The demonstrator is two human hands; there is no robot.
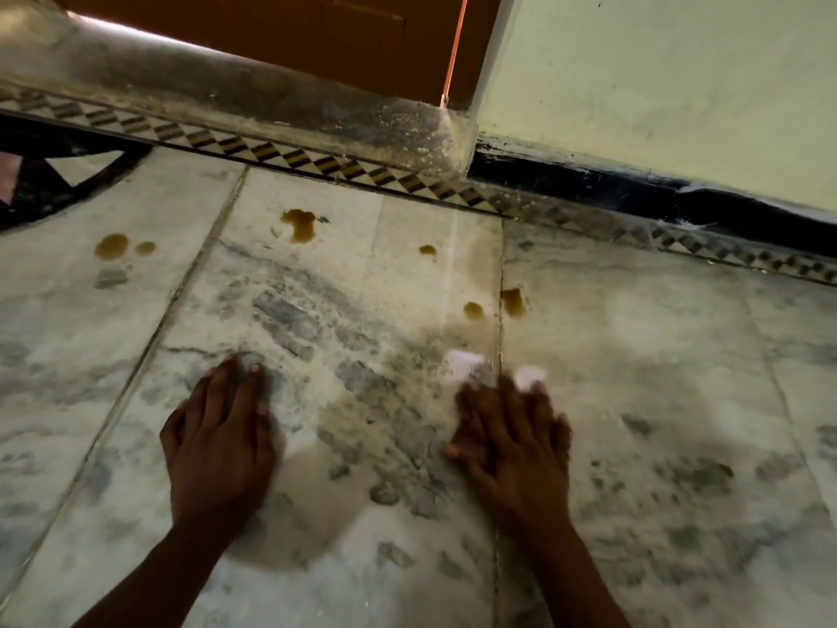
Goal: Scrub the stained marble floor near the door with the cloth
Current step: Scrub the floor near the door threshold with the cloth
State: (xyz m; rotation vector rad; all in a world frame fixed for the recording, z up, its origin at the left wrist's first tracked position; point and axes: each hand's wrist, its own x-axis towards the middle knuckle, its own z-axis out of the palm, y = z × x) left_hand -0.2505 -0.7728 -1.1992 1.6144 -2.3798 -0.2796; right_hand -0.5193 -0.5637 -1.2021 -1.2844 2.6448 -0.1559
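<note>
Two bare hands on grey-veined white marble floor (317, 559), going left to right: black-and-white inlay pattern (68, 174) at far left edge; round brown stains (112, 247) on left slab; left hand (217, 441) flat on floor, fingers straight, grip holding nothing; larger brown stain (301, 224) beyond it near checkered border strip (317, 163) and orange wooden door (281, 34); small brown spots (473, 311) by slab joint; right hand (512, 446), blurred, pressing small white cloth (464, 364) to floor, cloth showing past fingertips just short of spots, grip on cloth looks flat, fingers not clear; pale wall (656, 83) with black skirting (634, 188) at right
</note>
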